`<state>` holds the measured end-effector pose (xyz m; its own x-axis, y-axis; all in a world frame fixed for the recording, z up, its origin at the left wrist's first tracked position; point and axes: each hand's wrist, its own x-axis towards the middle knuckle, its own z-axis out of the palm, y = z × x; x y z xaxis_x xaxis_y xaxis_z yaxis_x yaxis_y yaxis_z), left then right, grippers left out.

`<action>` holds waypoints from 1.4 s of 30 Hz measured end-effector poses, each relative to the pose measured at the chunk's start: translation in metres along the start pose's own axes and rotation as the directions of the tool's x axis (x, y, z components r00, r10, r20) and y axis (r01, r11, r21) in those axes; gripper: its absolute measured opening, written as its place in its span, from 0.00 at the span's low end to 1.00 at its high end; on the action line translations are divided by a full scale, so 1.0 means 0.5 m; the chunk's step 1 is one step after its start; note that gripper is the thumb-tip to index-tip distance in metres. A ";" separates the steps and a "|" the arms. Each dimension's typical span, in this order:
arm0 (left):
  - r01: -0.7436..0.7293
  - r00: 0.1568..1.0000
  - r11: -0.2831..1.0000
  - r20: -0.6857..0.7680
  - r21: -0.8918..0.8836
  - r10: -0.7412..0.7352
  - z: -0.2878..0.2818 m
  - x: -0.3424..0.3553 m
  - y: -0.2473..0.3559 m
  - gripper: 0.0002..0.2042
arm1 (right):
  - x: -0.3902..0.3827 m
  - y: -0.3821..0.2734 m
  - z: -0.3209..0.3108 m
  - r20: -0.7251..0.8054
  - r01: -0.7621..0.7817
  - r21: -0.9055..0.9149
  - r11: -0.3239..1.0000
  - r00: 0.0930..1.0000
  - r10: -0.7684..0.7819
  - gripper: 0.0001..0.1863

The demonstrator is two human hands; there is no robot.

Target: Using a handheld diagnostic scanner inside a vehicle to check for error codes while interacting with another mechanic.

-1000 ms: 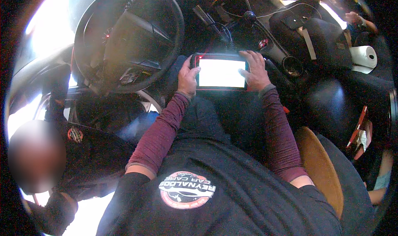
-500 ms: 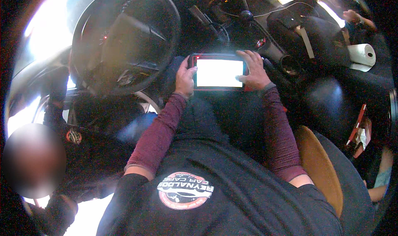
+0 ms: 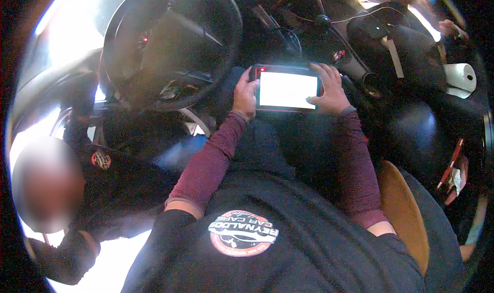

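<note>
In front of my lap I hold a tablet (image 3: 288, 90) with a dark, red-trimmed case; its lit screen is washed out to white. My left hand (image 3: 245, 94) grips the tablet's left edge, thumb on the front and fingers behind it. At the opposite edge, my right hand (image 3: 330, 91) is wrapped round the case, fingers over the upper right corner. Its thumb lies over the lower right part of the screen. The undersides of both hands' grips are hidden.
A steering wheel (image 3: 239, 33) stands to the left, with a gear lever (image 3: 322, 21) on the centre console. A white paper roll (image 3: 459, 78) rests at the right. One person (image 3: 113, 190) is at the left; another's hand (image 3: 454, 31) shows at upper right.
The whole view has shifted, so the tablet, hands and car interior sit further right in the picture. My grip on the tablet looks the same.
</note>
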<state>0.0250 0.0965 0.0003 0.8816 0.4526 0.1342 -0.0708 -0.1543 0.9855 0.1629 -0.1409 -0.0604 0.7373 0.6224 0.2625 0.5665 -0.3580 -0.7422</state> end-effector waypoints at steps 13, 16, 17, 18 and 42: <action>0.004 1.000 1.000 0.002 -0.029 -0.004 0.013 -0.005 0.022 0.24 | 0.000 -0.002 0.015 -0.034 -0.061 0.020 0.998 0.998 0.062 0.42; 0.004 1.000 1.000 0.001 -0.014 -0.004 0.013 -0.006 0.022 0.23 | 0.000 0.001 0.017 -0.042 -0.049 0.018 0.999 0.998 0.050 0.39; 0.001 1.000 0.999 0.002 -0.036 -0.001 0.009 -0.004 0.015 0.23 | 0.000 0.002 0.018 -0.041 -0.047 0.011 0.999 0.998 0.047 0.39; -0.002 1.000 0.998 0.001 -0.056 0.002 0.004 -0.001 0.008 0.23 | 0.002 0.000 0.018 -0.040 -0.044 0.005 0.999 0.998 0.044 0.39; 0.049 0.999 0.996 -0.004 -0.078 -0.050 0.015 -0.002 0.019 0.25 | 0.003 -0.023 -0.004 0.059 -0.078 -0.030 0.997 0.995 0.079 0.58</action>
<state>0.0270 0.0880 0.0088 0.8823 0.4629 0.0855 -0.0637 -0.0625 0.9960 0.1583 -0.1371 -0.0505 0.7569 0.6322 0.1659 0.5184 -0.4261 -0.7414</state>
